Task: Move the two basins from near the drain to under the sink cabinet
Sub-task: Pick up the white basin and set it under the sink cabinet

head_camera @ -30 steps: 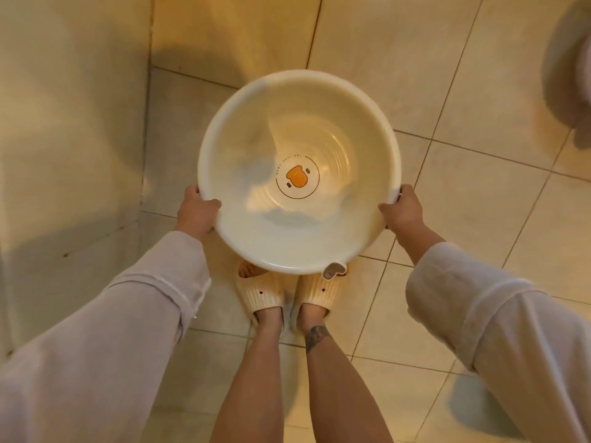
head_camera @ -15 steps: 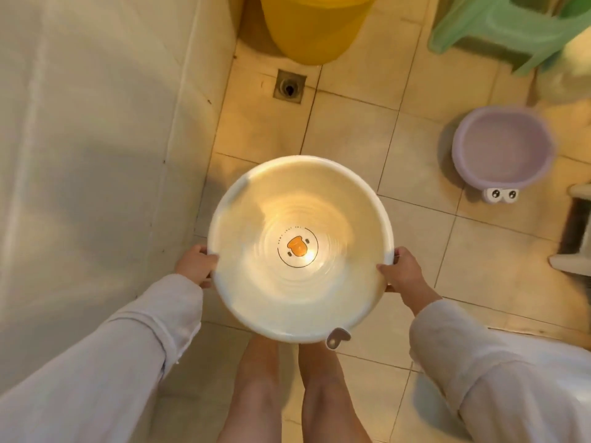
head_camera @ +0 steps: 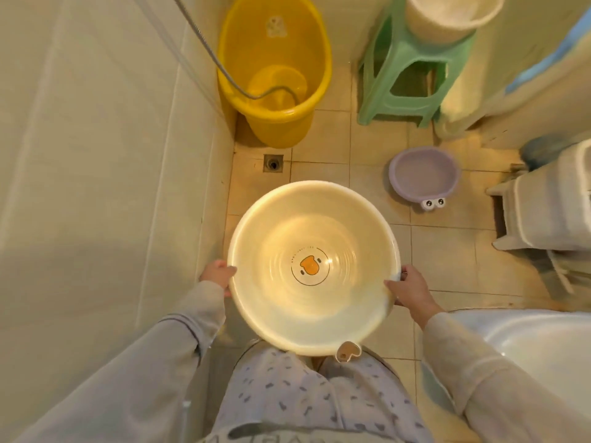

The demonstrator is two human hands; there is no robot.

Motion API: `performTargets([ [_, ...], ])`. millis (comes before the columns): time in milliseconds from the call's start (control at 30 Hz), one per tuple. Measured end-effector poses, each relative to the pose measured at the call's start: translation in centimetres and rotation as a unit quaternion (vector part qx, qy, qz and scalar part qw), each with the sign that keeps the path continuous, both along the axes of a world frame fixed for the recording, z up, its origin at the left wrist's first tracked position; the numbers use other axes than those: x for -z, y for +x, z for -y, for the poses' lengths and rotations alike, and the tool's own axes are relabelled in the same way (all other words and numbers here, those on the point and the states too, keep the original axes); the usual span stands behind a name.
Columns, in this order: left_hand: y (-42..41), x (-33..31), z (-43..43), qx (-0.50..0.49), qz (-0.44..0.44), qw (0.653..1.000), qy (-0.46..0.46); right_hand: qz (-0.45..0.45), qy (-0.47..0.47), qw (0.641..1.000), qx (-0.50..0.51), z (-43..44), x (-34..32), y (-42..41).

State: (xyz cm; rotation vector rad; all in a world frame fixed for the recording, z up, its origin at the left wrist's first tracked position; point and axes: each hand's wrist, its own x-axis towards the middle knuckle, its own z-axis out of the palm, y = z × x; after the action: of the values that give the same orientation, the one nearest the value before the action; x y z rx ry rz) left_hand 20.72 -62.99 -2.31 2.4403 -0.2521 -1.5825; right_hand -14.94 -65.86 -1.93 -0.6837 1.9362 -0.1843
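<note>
I hold a large cream basin (head_camera: 271, 302) with an orange bear print at its bottom, level in front of my waist and above the floor. My left hand (head_camera: 217, 276) grips its left rim and my right hand (head_camera: 411, 290) grips its right rim. A small tab sticks out from the near rim. A smaller purple basin (head_camera: 423, 174) with two cartoon eyes on its near edge sits on the floor tiles at the right. The floor drain (head_camera: 273, 163) lies just beyond the cream basin, by the left wall.
A yellow bucket (head_camera: 275, 119) with a shower hose in it stands behind the drain. A green stool (head_camera: 406, 100) carries a white tub (head_camera: 451, 14). The white sink (head_camera: 540, 343) is at lower right, a white cabinet or rack (head_camera: 543, 212) at the right edge. A tiled wall (head_camera: 96, 187) runs along the left.
My view has tilted up from my feet toward the far floor, bringing the drain, yellow bucket, stool and purple basin into sight. Both hands have kept hold of the cream basin.
</note>
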Motion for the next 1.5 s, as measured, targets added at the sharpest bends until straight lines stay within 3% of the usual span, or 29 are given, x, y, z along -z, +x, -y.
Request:
performTargets([
  [333, -4.3, -3.6, 4.9, 0.221, -0.04, 0.974, -0.024, 0.005, -0.017, 0.979, 0.204, -9.8, -2.4, -2.4],
  [500, -8.9, -4.6, 6.7, 0.335, -0.036, 0.941, -0.031, 0.019, -0.059, 0.937, 0.345, -18.0, -3.2, -1.7],
  [600, -13.3, -4.9, 6.0, 0.431, -0.023, 0.902, -0.031, 0.014, -0.071, 0.903, 0.424, -23.3, -3.7, -1.2],
  [967, -29.7, -6.7, -6.4, 0.698, -0.119, 0.706, -0.018, -0.037, -0.061, 0.724, 0.686, -45.6, -5.1, 2.6],
  [1233, -38.3, -5.8, -21.2, 0.799, -0.129, 0.587, -0.024, 0.012, -0.093, 0.554, 0.827, -59.9, -3.2, 6.8],
  [1367, -42.0, -4.8, -29.4, 0.816, -0.131, 0.562, -0.031, 0.027, -0.11, 0.501, 0.858, -67.0, -2.5, 6.9],
  [1500, -45.2, -4.3, -37.3, 0.826, -0.131, 0.548, -0.025, 0.007, -0.1, 0.47, 0.877, -73.5, -2.4, 6.3],
])
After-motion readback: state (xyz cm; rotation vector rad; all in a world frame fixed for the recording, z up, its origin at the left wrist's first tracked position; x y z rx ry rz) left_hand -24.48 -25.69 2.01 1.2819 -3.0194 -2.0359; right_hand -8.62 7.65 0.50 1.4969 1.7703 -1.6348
